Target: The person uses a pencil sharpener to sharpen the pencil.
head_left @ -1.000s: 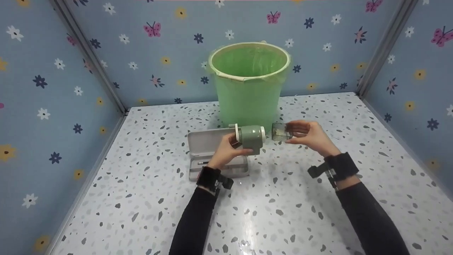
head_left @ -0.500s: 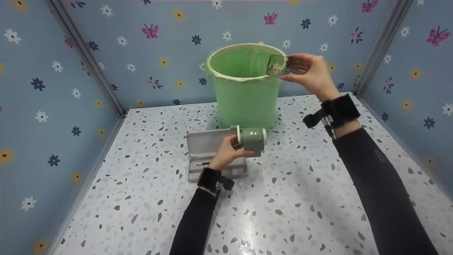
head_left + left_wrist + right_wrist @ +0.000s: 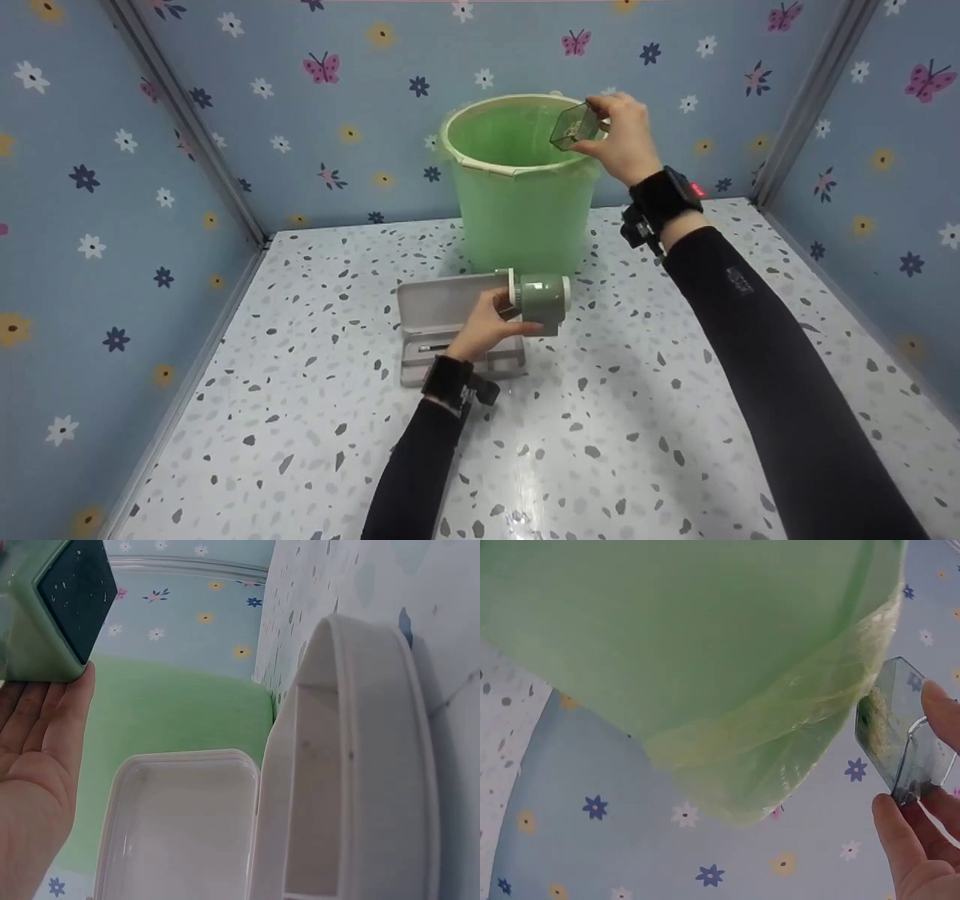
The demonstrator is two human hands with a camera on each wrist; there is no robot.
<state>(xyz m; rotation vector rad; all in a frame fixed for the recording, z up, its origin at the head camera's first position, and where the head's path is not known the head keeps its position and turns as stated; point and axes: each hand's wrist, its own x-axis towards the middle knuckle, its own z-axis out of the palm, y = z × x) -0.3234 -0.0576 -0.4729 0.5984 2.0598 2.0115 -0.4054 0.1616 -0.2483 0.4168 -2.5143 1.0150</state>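
Observation:
My left hand (image 3: 482,330) grips a green pencil sharpener (image 3: 543,301) with white ends, held above the open pencil case (image 3: 439,301). In the left wrist view, the sharpener's dark base (image 3: 81,596) faces the camera and the fingers lie along its body. My right hand (image 3: 627,139) pinches a clear shavings drawer (image 3: 573,127), tilted over the right rim of the green bin (image 3: 525,217). Pale pencil shavings (image 3: 877,720) are still inside the drawer in the right wrist view. The bin has a thin plastic liner (image 3: 780,712) folded over its edge.
A short dark pencil-like piece (image 3: 433,348) lies in the pencil case's tray. The speckled table (image 3: 300,450) meets flower-patterned walls (image 3: 315,120) at the back and both sides, with the bin standing near the back wall.
My right hand has risen from beside the sharpener to the bin's mouth, carrying the drawer, and has tipped it leftward and down. The left hand with the sharpener has barely shifted.

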